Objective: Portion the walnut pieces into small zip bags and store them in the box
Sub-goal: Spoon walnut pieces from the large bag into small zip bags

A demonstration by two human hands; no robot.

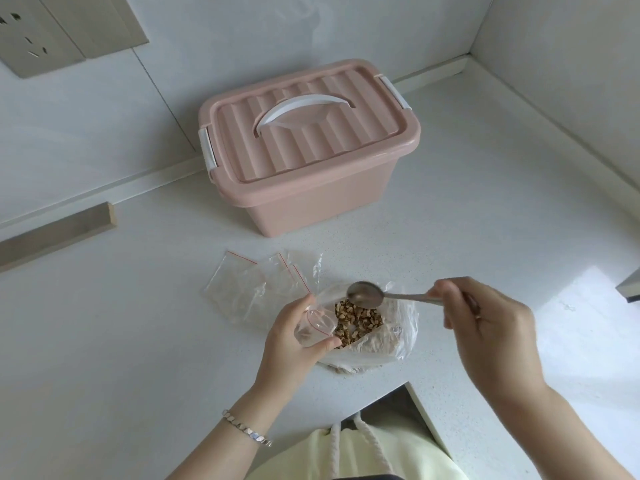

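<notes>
Walnut pieces (pixel 358 322) fill an open clear plastic bag (pixel 398 337) on the white counter. My left hand (pixel 294 344) grips a small zip bag (pixel 313 325) with a red strip, its mouth held open beside the walnuts. My right hand (pixel 485 327) holds a metal spoon (pixel 367 294) by its handle; the bowl hovers empty just above the walnuts. Several empty zip bags (pixel 256 282) lie flat to the left. The pink box (pixel 311 147) with a white handle stands behind, lid on and latched.
The counter (pixel 138 341) runs into a corner with walls behind and to the right. A wall socket (pixel 31 32) is at top left. A wooden strip (pixel 59 233) lies at the left wall. The counter edge cuts in near my body at bottom centre.
</notes>
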